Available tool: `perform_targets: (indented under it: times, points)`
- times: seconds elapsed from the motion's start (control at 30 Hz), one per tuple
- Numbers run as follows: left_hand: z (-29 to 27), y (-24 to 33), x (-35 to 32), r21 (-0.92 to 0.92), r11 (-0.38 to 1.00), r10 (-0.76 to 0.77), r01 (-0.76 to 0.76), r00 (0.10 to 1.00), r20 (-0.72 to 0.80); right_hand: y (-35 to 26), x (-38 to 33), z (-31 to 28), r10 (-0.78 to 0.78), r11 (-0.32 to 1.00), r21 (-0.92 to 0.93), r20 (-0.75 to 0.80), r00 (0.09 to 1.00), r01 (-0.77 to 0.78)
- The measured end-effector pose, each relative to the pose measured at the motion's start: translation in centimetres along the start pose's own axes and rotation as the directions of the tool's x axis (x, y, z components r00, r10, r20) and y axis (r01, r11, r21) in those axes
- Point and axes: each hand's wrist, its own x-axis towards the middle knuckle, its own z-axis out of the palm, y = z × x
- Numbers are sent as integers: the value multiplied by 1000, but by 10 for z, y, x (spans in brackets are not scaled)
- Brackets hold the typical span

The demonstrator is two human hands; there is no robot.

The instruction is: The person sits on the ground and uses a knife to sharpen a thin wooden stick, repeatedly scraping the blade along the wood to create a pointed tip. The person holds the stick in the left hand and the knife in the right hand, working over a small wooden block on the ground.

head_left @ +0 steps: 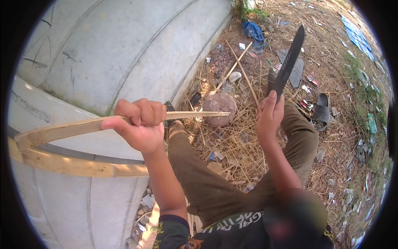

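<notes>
My left hand (141,124) is closed around a pale split bamboo strip (74,129). The strip runs roughly level, and its thin right end appears over a round stone-like block (219,108) between my feet; whether they touch is unclear. At the far left the strip meets a yellowish bamboo length (78,163); I cannot tell if the two are joined. In my right hand (270,116) is a machete (290,62) with a broad dark blade, held point up and away from the bamboo. Its handle is mostly hidden by my fingers.
A grey concrete wall (137,45) bounds the left side. Beyond the block lie thin sticks (242,68) and a blue cloth (253,33). A grey sandal (321,110) lies right of my leg. Straw, shavings and litter cover the ground.
</notes>
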Motion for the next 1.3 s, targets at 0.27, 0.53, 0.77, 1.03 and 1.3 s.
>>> perform_targets:
  times: [0.27,0.53,0.77,1.03,1.3]
  points:
    - [38,-10,0,41,999,-16,11,995,102,93,-57,-20,782,537,-720,229,580,-439]
    - [37,-11,-6,35,999,2,-5,995,98,-21,-18,0,244,965,-5,393,887,-264]
    - [33,-8,7,24,1000,-1,0,998,65,133,-80,-32,678,661,-662,323,661,-354]
    - [7,-3,-8,-33,999,7,-5,999,45,41,-66,1,353,866,-499,556,752,-37]
    - [-1,1,-12,-105,994,31,-24,998,61,146,-78,-22,677,671,-660,358,643,-339]
